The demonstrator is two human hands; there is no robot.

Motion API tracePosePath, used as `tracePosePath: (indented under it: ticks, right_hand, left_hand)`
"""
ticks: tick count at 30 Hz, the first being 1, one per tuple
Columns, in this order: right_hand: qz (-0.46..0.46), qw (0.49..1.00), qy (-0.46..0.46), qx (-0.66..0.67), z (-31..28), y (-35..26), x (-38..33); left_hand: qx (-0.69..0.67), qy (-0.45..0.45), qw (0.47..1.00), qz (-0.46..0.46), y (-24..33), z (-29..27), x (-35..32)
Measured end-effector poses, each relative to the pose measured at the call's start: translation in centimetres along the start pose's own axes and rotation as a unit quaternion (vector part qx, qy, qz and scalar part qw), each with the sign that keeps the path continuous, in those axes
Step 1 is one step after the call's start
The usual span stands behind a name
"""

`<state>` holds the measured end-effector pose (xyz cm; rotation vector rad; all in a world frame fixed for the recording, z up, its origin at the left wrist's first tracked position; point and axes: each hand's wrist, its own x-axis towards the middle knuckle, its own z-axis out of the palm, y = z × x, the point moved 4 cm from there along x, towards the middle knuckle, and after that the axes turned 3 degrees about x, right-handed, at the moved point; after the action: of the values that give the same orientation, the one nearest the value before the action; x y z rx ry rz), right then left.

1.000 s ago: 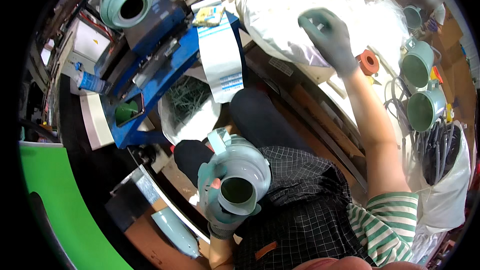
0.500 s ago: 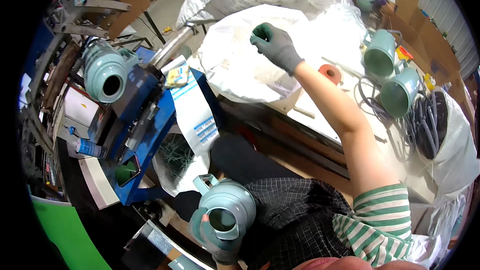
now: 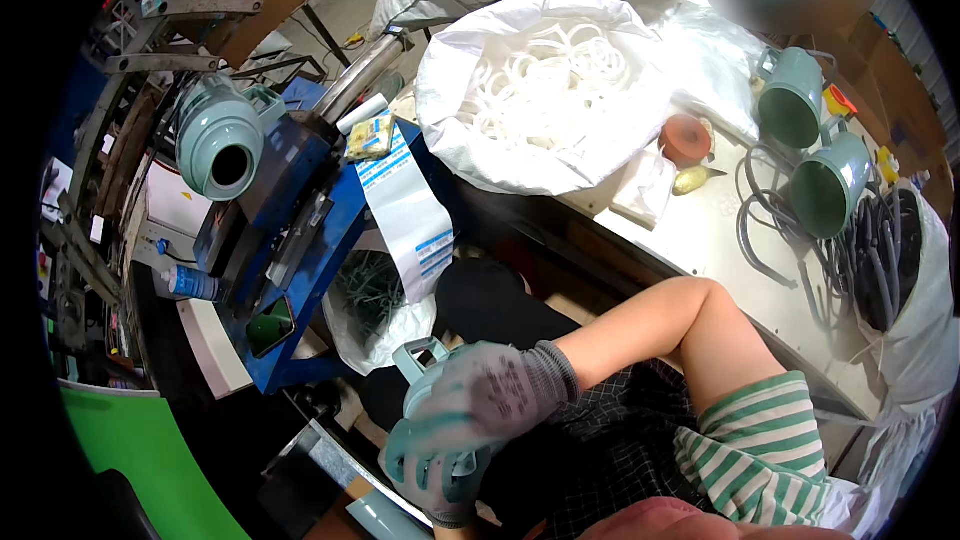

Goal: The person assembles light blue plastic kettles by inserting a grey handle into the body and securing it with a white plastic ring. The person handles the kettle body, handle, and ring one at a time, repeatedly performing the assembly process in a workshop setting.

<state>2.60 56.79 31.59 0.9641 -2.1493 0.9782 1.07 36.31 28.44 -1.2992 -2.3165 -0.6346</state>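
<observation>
Both gloves are grey with pale teal fingers, the right hand (image 3: 490,395) over the left hand (image 3: 440,470), and the housing (image 3: 425,360) under them is the same pale teal. A second housing (image 3: 218,145) on the blue machine (image 3: 300,210) matches it, as do two funnels (image 3: 815,140). The sack (image 3: 540,90) is white, full of white rings (image 3: 545,65). The tape roll (image 3: 685,138) is orange-red. The sleeve (image 3: 760,445) is green-and-white striped; the lap cloth (image 3: 610,460) looks dark checked. The board (image 3: 140,460) is bright green, the hoses (image 3: 880,250) grey.
</observation>
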Motion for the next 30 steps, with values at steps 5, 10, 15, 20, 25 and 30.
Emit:
tracePosePath:
  ticks: [5, 10, 15, 20, 25, 30]
  right_hand:
    - [-0.115, 0.985, -0.129, 0.015, 2.0, -0.3, 0.7]
    - [-0.133, 0.957, -0.245, -0.084, 2.7, 1.1, 0.8]
    - [-0.023, 0.934, -0.354, -0.048, 4.8, 1.7, 0.6]
    - [-0.005, 0.955, -0.296, -0.02, 5.1, 2.0, 0.2]
    - [0.019, 0.962, -0.271, 0.004, 5.9, 1.8, 0.0]
    - [-0.028, 0.992, -0.106, -0.056, 5.5, 1.6, 0.0]
  left_hand:
    - [-0.212, 0.0, 0.93, -0.3, -0.6, 1.1, -0.2]
    - [0.057, -0.033, 0.997, 0.027, -1.0, -0.2, 1.2]
    - [0.084, -0.065, 0.994, 0.004, -0.5, 0.1, 0.5]
    - [0.219, -0.037, 0.972, -0.077, 1.6, -0.7, 1.9]
    - [0.241, -0.048, 0.963, -0.114, 1.1, 0.2, 1.5]
    - [0.107, -0.145, 0.958, -0.223, -0.1, -1.6, 3.4]
